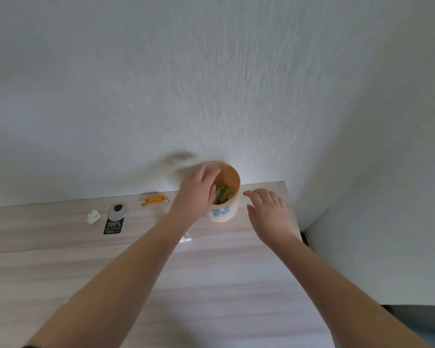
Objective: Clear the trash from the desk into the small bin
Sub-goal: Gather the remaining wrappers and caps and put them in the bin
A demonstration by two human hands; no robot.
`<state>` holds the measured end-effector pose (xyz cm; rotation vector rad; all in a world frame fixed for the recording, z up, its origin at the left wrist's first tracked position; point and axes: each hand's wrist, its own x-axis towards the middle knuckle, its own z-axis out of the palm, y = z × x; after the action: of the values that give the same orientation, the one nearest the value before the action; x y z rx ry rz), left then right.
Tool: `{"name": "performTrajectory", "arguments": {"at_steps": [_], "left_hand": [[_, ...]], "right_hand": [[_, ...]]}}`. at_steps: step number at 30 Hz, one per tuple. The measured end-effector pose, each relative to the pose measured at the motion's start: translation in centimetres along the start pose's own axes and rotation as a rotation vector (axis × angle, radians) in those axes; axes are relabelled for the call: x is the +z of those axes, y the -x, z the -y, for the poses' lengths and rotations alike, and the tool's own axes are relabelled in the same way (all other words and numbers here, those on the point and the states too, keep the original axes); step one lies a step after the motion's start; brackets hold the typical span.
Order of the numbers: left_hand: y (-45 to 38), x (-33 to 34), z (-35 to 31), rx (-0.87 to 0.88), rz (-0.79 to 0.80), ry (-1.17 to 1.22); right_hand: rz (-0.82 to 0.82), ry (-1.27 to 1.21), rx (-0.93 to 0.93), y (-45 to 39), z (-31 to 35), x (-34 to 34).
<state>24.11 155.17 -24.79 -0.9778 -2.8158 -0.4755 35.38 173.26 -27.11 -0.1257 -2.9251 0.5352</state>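
A small round tan bin (230, 177) stands at the desk's far edge by the wall, with something green (223, 194) inside it. My left hand (196, 194) hangs over the bin's mouth, fingers reaching in beside the green piece; whether they still touch it is hidden. My right hand (268, 212) hovers just right of the bin, fingers spread, holding nothing. On the desk to the left lie an orange candy wrapper (154, 200), a black and silver packet (115, 218) and a crumpled white paper (93, 216). Another white scrap (185, 238) shows under my left forearm.
The pale wood desk (211, 285) ends at a white wall behind and at its right edge near a corner, where a dark gap (305, 238) opens to the floor.
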Motion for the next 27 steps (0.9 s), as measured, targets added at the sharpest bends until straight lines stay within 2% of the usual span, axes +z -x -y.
{"name": "performTrajectory", "arguments": {"at_steps": [8,15,21,27], "left_hand": [[9.5,-1.5,3.0,-0.059,0.018,-0.049],[19.0,-3.6,8.1,-0.257,0.048,-0.034],[26.8,-4.4,13.3,-0.415,0.106,-0.016],[32.2,-4.8,19.0,-0.502,0.201,0.015]], "right_hand": [[0.017,-0.142,-0.159,2.2,6.5,2.8],[0.152,-0.160,-0.291,2.5,12.8,7.7],[0.402,-0.058,-0.191,1.8,15.6,12.2],[0.522,0.075,-0.066,0.6,17.5,15.9]]}}
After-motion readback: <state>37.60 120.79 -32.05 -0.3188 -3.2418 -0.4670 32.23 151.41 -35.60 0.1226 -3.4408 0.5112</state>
